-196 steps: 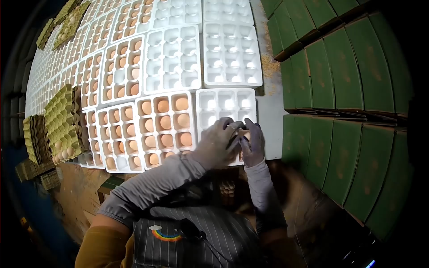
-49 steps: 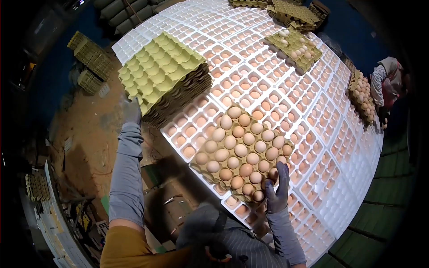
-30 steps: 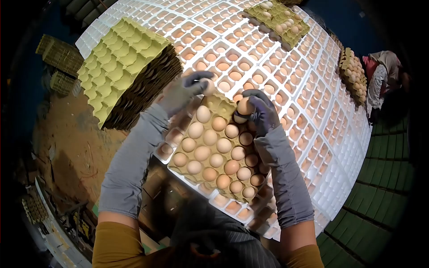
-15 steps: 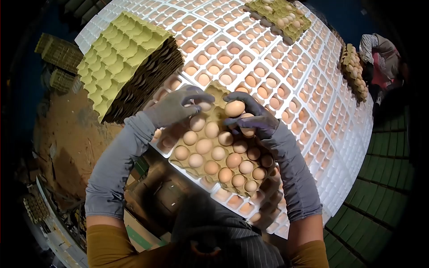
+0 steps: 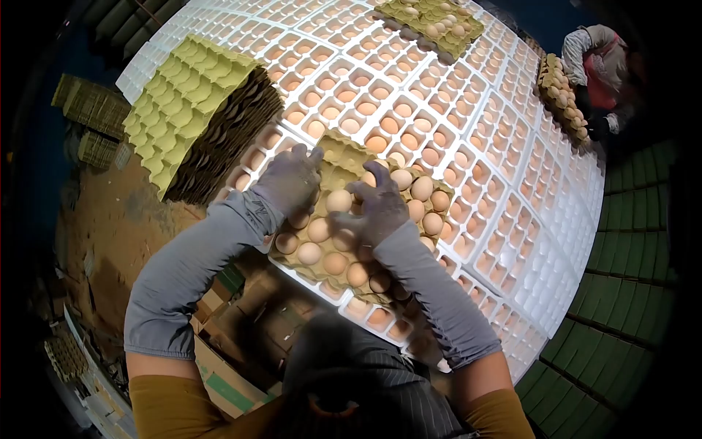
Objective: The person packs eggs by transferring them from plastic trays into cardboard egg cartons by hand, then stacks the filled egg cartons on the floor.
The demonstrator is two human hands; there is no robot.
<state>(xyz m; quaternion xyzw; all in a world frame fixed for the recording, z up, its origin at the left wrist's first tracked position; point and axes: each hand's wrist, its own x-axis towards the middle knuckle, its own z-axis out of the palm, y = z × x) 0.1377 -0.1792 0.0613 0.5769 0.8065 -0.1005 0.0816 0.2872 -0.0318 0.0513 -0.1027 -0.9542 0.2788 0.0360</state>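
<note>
A pulp egg tray (image 5: 340,150) rests on the white egg trays, mostly filled with eggs; several bare cups show at its far left corner. My left hand (image 5: 287,181), gloved in grey, is at the tray's left edge. Its fingers are bunched and point down; whatever they hold is hidden. Over the middle of the tray is my gloved right hand (image 5: 379,205), with fingers and thumb spread among the eggs and no egg plainly gripped. A pale egg (image 5: 338,200) lies between the hands, and a browner egg (image 5: 422,188) sits right of my right hand.
White trays (image 5: 322,143) full of eggs cover the broad surface ahead. A stack of empty pulp trays (image 5: 194,110) stands at left. Another pulp tray (image 5: 431,28) with eggs lies farther back. At far right, a person (image 5: 599,62) handles a pulp tray of eggs (image 5: 561,102).
My right hand has moved left and down onto the pulp tray, and the eggs it held are no longer seen in its fingers. My left hand has shifted to the tray's left edge.
</note>
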